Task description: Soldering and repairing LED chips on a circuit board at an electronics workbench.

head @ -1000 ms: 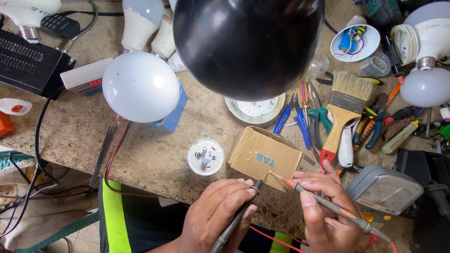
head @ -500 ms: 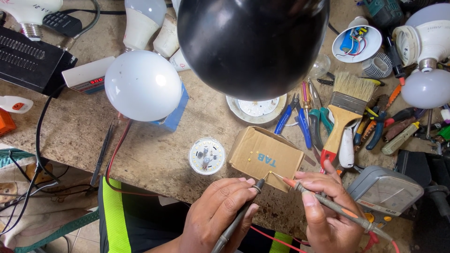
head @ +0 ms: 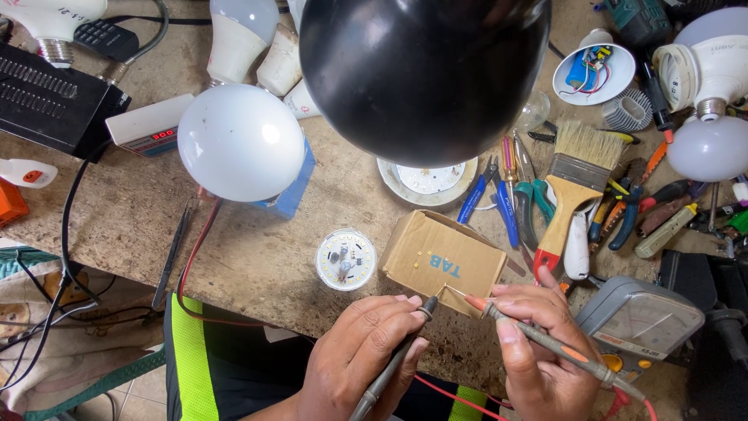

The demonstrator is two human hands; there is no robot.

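Cardboard box point(head: 450, 260), brown with blue lettering, lies mid-bench beside round LED board point(head: 345, 259). Left hand point(head: 360, 352) grips black probe point(head: 393, 362), right hand point(head: 538, 355) red-tipped probe point(head: 545, 339); tips stay at box edge, unchanged.

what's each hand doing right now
Left hand: closed on a black meter probe.
Right hand: closed on a red-tipped meter probe, tip at the cardboard box.

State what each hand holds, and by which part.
Left hand grips a black test probe by its shaft, near the tip. Right hand grips a red-tipped test probe by its front shaft.
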